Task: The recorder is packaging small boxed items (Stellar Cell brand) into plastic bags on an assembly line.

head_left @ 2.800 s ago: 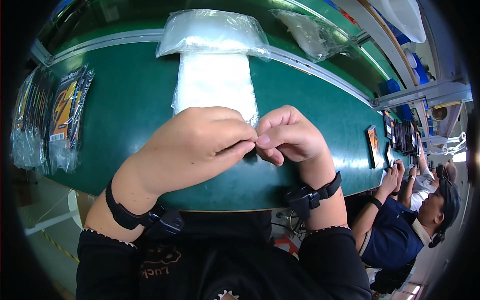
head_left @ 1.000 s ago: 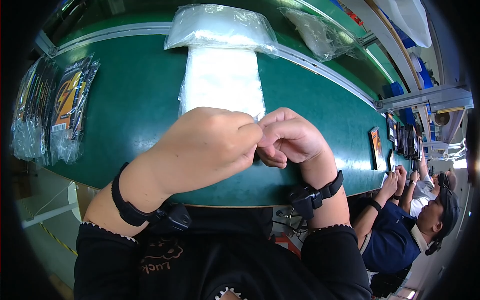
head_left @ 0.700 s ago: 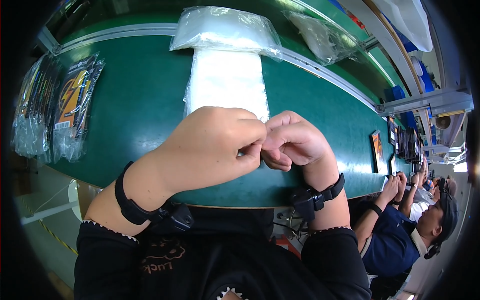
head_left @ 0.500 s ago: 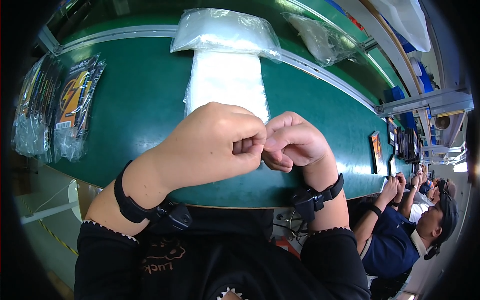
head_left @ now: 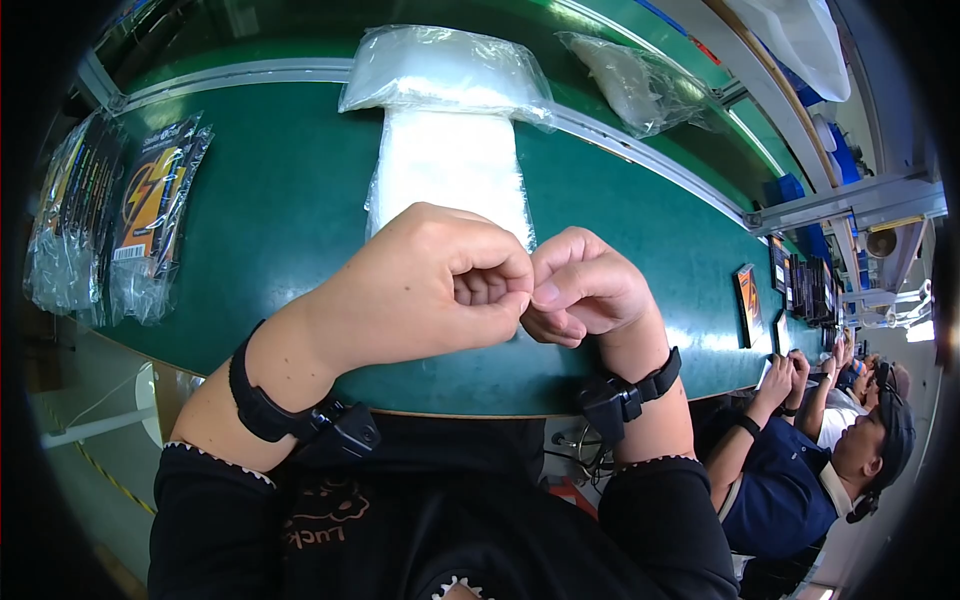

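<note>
My left hand (head_left: pixel 425 285) and my right hand (head_left: pixel 580 290) are curled together above the near edge of the green belt (head_left: pixel 270 220). Their fingertips pinch at one spot between them; whatever they hold there is too small or hidden to tell. Each wrist wears a black band. Just beyond the hands lies a flat stack of clear plastic bags (head_left: pixel 450 175), and behind it a bulging bag of more clear bags (head_left: pixel 445 70).
Dark printed packets in clear sleeves (head_left: pixel 120 215) lie fanned at the left end of the belt. Another clear bag (head_left: pixel 630 80) rests on the far rail. At the right, co-workers (head_left: pixel 830 450) sit along the belt near small dark packets (head_left: pixel 750 290).
My hands have stayed pinched together in nearly the same place; the fingers of the left hand have curled a little more.
</note>
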Demonstrator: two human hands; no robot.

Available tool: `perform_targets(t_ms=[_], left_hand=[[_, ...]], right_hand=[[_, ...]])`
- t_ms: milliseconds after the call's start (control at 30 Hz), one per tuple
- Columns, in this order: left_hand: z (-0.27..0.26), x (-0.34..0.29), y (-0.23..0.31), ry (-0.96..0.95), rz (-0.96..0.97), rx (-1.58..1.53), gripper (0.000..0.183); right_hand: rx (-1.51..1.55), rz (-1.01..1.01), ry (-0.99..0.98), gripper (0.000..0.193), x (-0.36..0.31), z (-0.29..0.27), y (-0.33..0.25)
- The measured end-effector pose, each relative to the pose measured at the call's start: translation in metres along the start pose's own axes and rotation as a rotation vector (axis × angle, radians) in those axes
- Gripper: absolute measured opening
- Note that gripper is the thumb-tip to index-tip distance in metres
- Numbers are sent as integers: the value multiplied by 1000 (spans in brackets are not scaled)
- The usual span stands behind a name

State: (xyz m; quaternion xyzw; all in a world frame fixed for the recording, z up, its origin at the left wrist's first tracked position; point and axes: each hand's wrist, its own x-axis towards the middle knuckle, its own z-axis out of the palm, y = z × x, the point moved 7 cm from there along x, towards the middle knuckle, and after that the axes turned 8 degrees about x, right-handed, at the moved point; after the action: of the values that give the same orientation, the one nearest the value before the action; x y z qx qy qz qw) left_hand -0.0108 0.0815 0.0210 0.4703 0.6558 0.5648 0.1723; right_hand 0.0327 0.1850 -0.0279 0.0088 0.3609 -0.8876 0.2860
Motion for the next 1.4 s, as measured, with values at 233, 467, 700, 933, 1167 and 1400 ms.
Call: perform_targets(t_ms=[233, 467, 700, 933, 1167, 1400], left_hand=[[-1, 0, 2, -5, 45, 18, 4], [-1, 0, 2, -39, 56, 33, 8], [0, 0, 3, -65, 94, 50, 9], [3, -1, 5, -120, 144, 52, 8], [0, -2, 7, -97, 164, 88, 8], [-5, -2, 9, -63, 160, 45, 8]], right_hand=[[-6, -10, -14, 14, 1, 1, 0], [0, -36, -20, 16, 0, 0, -2], [-9, 4, -3, 14, 0, -1, 0], [-6, 58, -59, 13, -1, -3, 6], [12, 76, -146, 20, -1, 2, 10], [-46, 34, -110, 24, -2, 6, 7]])
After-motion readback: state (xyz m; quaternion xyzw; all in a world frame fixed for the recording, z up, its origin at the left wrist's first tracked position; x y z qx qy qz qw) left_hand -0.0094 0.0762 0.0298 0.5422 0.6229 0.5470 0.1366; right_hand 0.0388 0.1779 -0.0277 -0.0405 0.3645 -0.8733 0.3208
